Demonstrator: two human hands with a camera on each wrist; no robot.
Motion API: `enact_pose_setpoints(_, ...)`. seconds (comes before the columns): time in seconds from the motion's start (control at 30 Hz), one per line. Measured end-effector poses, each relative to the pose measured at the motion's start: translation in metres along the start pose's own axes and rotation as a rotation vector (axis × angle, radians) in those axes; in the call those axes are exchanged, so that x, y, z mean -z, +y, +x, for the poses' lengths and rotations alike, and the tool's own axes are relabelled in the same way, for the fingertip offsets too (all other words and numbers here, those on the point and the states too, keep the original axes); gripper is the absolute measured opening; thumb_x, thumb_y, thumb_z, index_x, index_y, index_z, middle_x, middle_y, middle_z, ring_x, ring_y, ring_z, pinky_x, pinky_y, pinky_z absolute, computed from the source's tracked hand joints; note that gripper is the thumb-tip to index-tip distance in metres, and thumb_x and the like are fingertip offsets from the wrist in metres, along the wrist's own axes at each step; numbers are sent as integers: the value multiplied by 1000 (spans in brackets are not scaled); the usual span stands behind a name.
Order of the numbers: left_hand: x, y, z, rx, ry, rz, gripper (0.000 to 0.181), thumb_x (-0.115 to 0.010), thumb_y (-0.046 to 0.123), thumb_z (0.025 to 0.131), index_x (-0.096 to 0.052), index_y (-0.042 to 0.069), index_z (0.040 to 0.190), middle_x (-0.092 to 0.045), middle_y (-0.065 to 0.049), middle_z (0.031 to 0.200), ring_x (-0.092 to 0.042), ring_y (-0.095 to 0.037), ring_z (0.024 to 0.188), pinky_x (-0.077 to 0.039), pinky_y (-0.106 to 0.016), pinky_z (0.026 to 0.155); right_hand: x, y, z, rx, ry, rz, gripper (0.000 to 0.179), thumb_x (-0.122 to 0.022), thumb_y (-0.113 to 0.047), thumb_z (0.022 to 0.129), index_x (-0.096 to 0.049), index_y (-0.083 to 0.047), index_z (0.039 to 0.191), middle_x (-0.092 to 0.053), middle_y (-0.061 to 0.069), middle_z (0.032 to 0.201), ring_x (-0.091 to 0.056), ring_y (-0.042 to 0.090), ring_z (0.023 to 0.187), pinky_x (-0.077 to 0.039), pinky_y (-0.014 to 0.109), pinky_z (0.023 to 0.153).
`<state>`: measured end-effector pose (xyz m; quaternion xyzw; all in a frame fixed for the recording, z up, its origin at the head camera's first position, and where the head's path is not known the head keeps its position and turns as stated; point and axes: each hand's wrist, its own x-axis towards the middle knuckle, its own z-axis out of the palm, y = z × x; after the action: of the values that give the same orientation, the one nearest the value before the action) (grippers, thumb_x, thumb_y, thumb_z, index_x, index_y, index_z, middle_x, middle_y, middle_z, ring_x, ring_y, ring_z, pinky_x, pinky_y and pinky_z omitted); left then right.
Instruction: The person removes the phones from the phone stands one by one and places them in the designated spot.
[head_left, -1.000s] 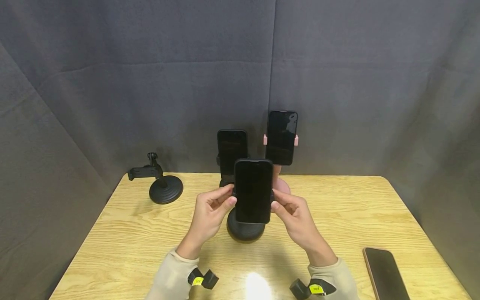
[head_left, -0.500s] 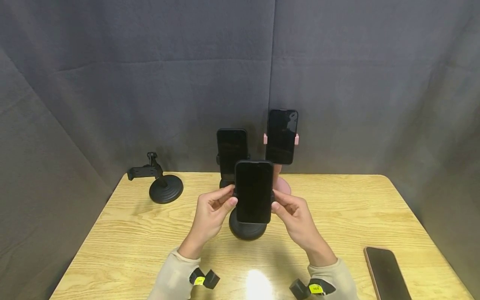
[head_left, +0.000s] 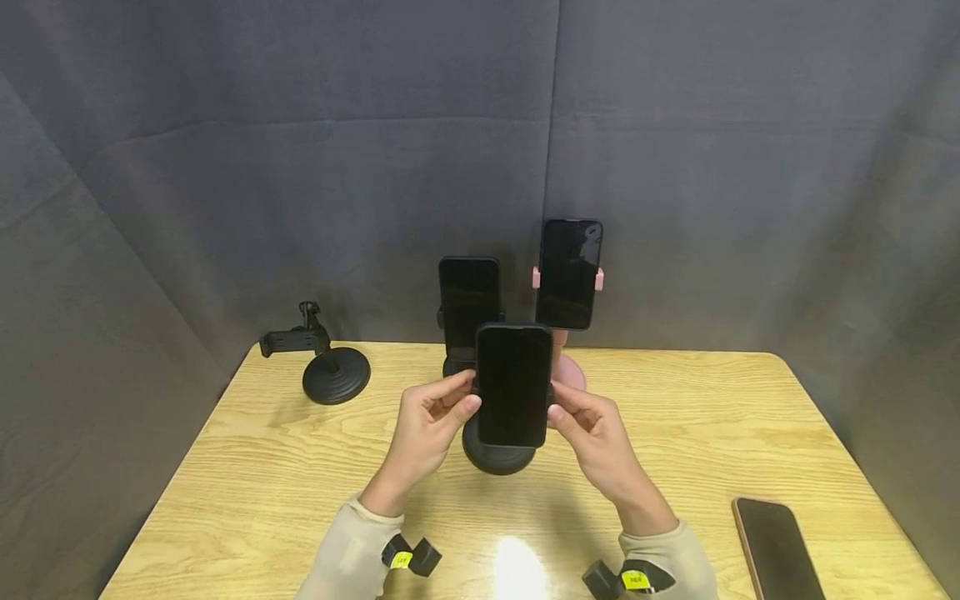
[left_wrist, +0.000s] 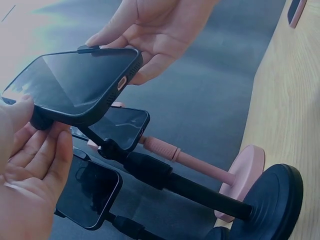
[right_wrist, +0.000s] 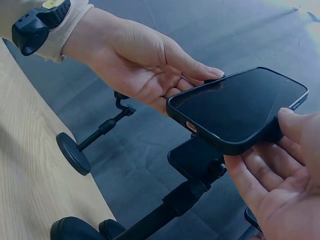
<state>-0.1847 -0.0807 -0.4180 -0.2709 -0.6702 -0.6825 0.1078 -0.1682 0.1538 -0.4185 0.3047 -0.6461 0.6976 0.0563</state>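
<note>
A black-cased phone with a dark screen stands upright in the clamp of a black phone stand, at the middle of the table. My left hand pinches the clamp at the phone's left side, thumb in front and fingers behind. On the opposite side, my right hand pinches the other clamp arm in the same way. In the left wrist view, the clamp shows beside my left thumb. The right wrist view shows the phone's bottom edge with its port. The phone hides the back of the clamp.
Behind are a phone in a black stand and a phone in a pink stand. A black stand without a phone is at the back left. Another phone lies at the front right. Grey curtains surround the table.
Both hands keep their hold on the clamp. The whole head view shifts slightly; otherwise little differs.
</note>
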Motion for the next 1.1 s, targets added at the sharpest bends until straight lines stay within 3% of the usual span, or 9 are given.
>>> enact_pose_setpoints(0.13, 1, 0, 0, 14, 0, 1, 40, -66, 7, 98, -58, -21, 125, -64, -39, 120, -67, 5, 100, -56, -16, 90, 0, 0, 0, -36, 9, -2, 35, -48, 6, 103, -57, 6, 137, -70, -10, 129, -68, 6, 116, -59, 26, 94)
enact_pose_setpoints(0.3, 2, 2, -1, 35, 0, 9, 39, -67, 1, 95, -58, -21, 126, -63, -38, 123, -66, 7, 101, -56, -16, 90, -1, 2, 0, -18, 8, -10, 34, -47, 6, 103, -56, 10, 136, -71, -11, 128, -69, 5, 113, -60, 24, 92)
enact_pose_setpoints(0.63, 3, -2, 0, 19, -25, 42, 36, -66, 1, 95, -60, -18, 126, -66, -35, 121, -67, 4, 101, -57, -17, 90, -5, 2, 0, 12, 45, 1, 40, -46, 8, 102, -66, -15, 127, -73, -12, 120, -70, 2, 106, -60, 21, 88)
enact_pose_setpoints(0.77, 3, -3, 0, 8, -26, 50, 33, -66, -1, 95, -62, -17, 124, -68, -35, 115, -68, 3, 98, -57, -18, 90, -8, 4, 0, 50, 69, -15, 36, -46, 9, 102, -67, -9, 125, -73, -12, 119, -71, 3, 107, -60, 21, 89)
enact_pose_setpoints(0.97, 3, -2, 0, 17, -33, 46, 33, -65, 1, 96, -62, -17, 123, -68, -35, 117, -67, 3, 100, -56, -18, 92, -10, 4, 0, 87, 87, -49, 26, -48, 10, 101, -59, 17, 123, -73, -10, 120, -71, 4, 109, -59, 22, 93)
enact_pose_setpoints(1.1, 5, -1, 0, 25, -43, 52, 33, -64, 3, 97, -62, -17, 123, -68, -34, 118, -67, 3, 101, -56, -19, 92, -11, 3, 1, 88, 90, -55, 26, -48, 10, 101, -58, 19, 123, -73, -11, 120, -70, 4, 109, -58, 21, 94)
